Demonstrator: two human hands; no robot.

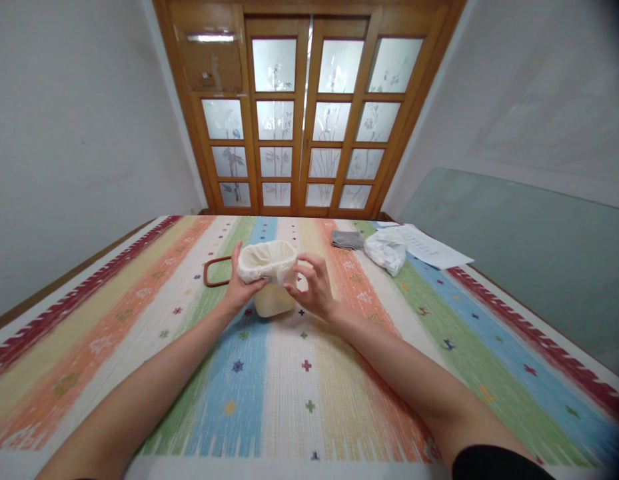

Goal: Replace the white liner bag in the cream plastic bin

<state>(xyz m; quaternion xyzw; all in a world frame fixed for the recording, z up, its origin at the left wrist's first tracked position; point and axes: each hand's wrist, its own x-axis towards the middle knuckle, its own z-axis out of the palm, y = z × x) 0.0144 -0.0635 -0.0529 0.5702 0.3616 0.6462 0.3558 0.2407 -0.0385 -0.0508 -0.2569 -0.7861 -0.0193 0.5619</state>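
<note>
A small cream bin [274, 303] stands on the striped tablecloth near the middle of the table. Its mouth is lined with a white plastic bag [268, 257], whose edge is folded over the rim. My left hand [239, 287] grips the left side of the bin at the rim, thumb in front over the bag. At the right side, my right hand [312, 283] has its fingers closed on the folded edge of the bag. Just left of my left hand lies a brown rounded rectangular frame [207, 273], flat on the cloth.
A folded grey cloth [346, 240] lies toward the back right, beside a crumpled white plastic bag [386, 250]. Printed paper sheets [434, 247] lie behind them. The striped tablecloth [289, 400] covers the table. A pale green board [519, 247] borders its right side.
</note>
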